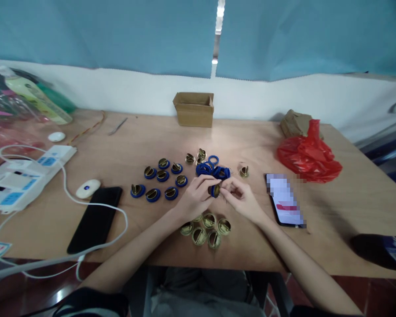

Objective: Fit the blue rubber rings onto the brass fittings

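Note:
Just above the table, my left hand [198, 193] pinches a round brass-coloured piece with a blue ring [215, 190]. From the other side, the fingers of my right hand [239, 198] are closed at the edge of the same piece. Behind my hands lies a pile of loose blue rings [205, 168]. Several brass pieces in blue rings [162, 175] stand to the left, each with a raised flap. Close to my body, several brass pieces without blue rings [199, 236] lie partly under my left wrist. Another plain brass piece [243, 171] sits behind my right hand.
A small open cardboard box [195, 115] stands at the back. On the right are a lit phone [285, 200], a red plastic bag [310, 158] and a dark bottle [379, 251]. A black phone [95, 220], white cables and a power strip [36, 176] occupy the left.

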`<state>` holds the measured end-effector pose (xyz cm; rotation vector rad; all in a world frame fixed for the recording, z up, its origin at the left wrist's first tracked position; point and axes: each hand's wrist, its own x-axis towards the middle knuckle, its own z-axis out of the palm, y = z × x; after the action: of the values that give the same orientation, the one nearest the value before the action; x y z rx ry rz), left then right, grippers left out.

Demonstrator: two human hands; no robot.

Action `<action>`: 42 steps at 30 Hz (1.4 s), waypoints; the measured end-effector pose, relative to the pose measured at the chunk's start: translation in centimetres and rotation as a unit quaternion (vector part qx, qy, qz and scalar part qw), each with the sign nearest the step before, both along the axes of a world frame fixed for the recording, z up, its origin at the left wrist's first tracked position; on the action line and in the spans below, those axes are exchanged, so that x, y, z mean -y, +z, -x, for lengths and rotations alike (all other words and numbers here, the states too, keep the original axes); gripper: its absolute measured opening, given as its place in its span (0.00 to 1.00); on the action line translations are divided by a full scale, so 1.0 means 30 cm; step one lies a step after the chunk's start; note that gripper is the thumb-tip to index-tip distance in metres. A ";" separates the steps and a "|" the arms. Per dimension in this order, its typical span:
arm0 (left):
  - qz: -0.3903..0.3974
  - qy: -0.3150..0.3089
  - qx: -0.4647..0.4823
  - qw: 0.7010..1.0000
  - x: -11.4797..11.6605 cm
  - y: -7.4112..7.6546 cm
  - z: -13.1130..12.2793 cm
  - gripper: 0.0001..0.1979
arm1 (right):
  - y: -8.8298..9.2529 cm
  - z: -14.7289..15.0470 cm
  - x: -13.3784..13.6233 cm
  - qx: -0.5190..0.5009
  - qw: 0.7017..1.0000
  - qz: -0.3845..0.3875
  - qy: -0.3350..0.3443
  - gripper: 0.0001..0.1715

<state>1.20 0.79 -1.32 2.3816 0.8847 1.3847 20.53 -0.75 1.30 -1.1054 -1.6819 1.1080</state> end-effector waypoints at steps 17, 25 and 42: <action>0.017 -0.001 0.044 0.999 0.004 0.000 -0.004 0.22 | 0.013 0.004 0.005 -0.021 1.000 0.014 0.014 0.09; 0.033 -0.005 0.053 0.998 0.010 -0.009 -0.006 0.23 | 0.011 0.005 0.008 -0.018 1.000 0.018 0.007 0.10; 0.021 -0.009 0.050 0.998 0.004 -0.006 -0.002 0.22 | -0.001 0.001 0.001 -0.003 1.000 0.018 0.000 0.12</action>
<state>1.24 0.66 -1.49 2.2628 0.8543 1.4495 20.50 -0.78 1.27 -1.1229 -1.6638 1.1438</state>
